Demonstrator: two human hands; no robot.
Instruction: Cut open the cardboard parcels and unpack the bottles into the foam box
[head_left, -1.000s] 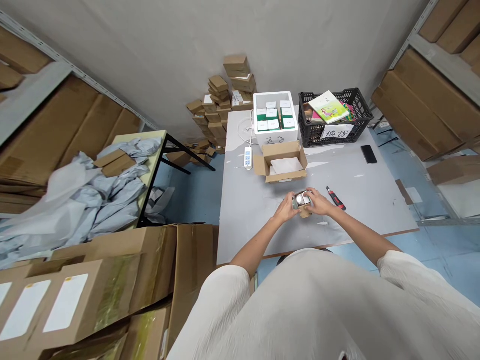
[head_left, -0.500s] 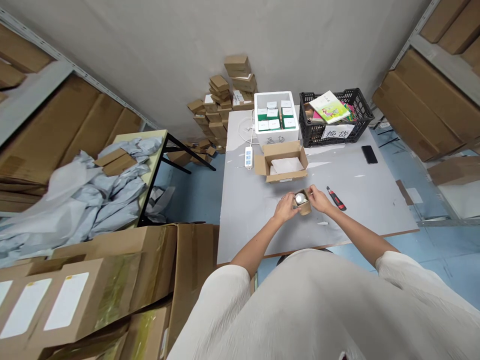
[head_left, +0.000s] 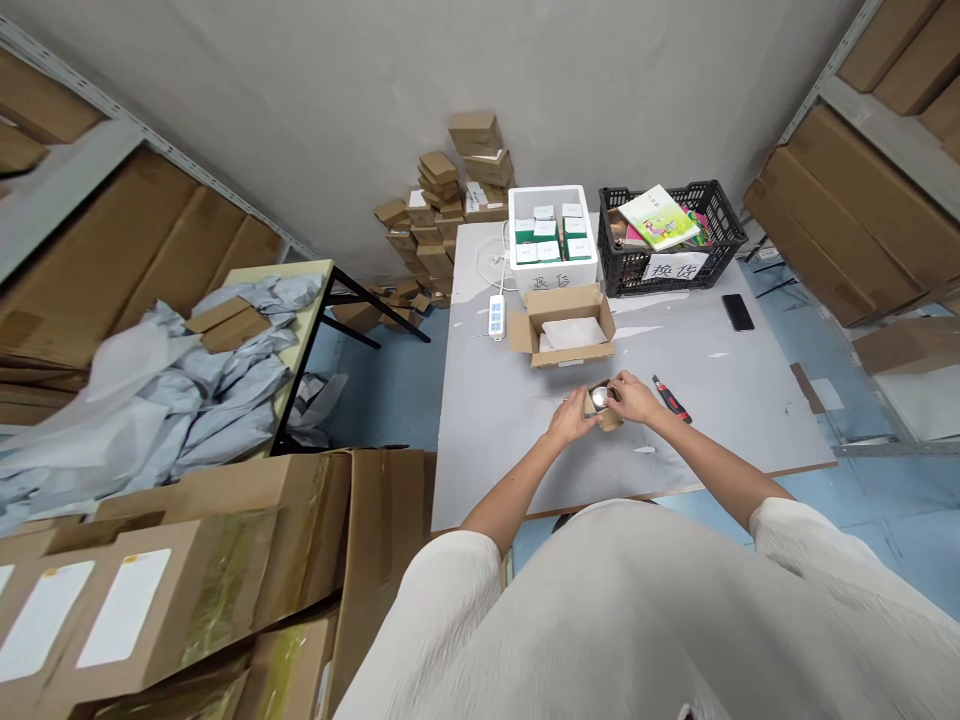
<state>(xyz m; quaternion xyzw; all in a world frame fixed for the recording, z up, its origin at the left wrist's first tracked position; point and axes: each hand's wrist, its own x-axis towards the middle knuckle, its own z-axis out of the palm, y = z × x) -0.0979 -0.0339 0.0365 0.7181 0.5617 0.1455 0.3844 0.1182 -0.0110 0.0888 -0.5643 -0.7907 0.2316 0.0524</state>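
Observation:
A small cardboard box [head_left: 611, 421] stands opened on the grey table, its near flap folded toward me. Inside it sits a shiny, round silver object [head_left: 600, 397]; its kind I cannot make out. My left hand [head_left: 573, 416] grips the box from the left side, fingers closed along its wall. At the box's right side, my right hand [head_left: 631, 397] has its fingers bent over the opening, touching the silver object's edge. Just right of that hand lies a red and black utility knife [head_left: 672, 399]. Beyond my hands is a larger open carton [head_left: 576, 352] with white packing in it.
At the table's back stand a white foam box [head_left: 554, 275] of green-and-white cartons and a black crate [head_left: 616, 262] with books. A phone [head_left: 738, 312] lies at right, a power strip [head_left: 496, 316] at left. Stacked cartons [head_left: 225, 580] crowd the left front.
My right hand has shifted slightly left, its fingers reaching further over the box opening onto the silver object. My left hand keeps its hold on the box.

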